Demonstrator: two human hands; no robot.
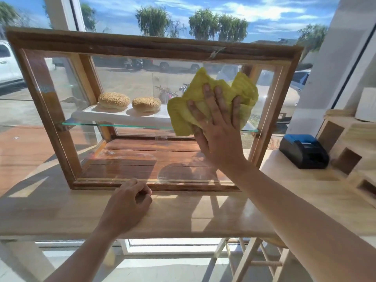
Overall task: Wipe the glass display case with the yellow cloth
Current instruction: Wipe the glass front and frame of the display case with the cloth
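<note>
The wiping itself appears to be under way. The yellow cloth (211, 102) is pressed flat against the front pane of the glass display case (154, 48), right of centre in the frame, by the right hand (218, 127); its fingers are spread almost straight over the cloth, so the cloth is pinned by the palm rather than gripped. The left hand (130, 202) is seen at lower centre, fingers loosely curled and holding nothing, resting on the wooden counter (61, 210) just in front of the case's bottom rail.

Most of the pane to the left of the cloth is judged still to need covering, so the next move probably calls for an even sweep leftward with steady pressure, enough to clear smears without shifting the case.

The cloth is soft, crumpled and ribbed in texture, bunched into uneven folds. The case is a rectangular box with a worn, dark-stained wooden frame, clear glass panels and a thin green-edged glass shelf (114, 124). Two round, seed-crusted buns (114, 99) are set on a white board on that shelf. The case floor is made of reddish planks, streaked with glare.
</note>
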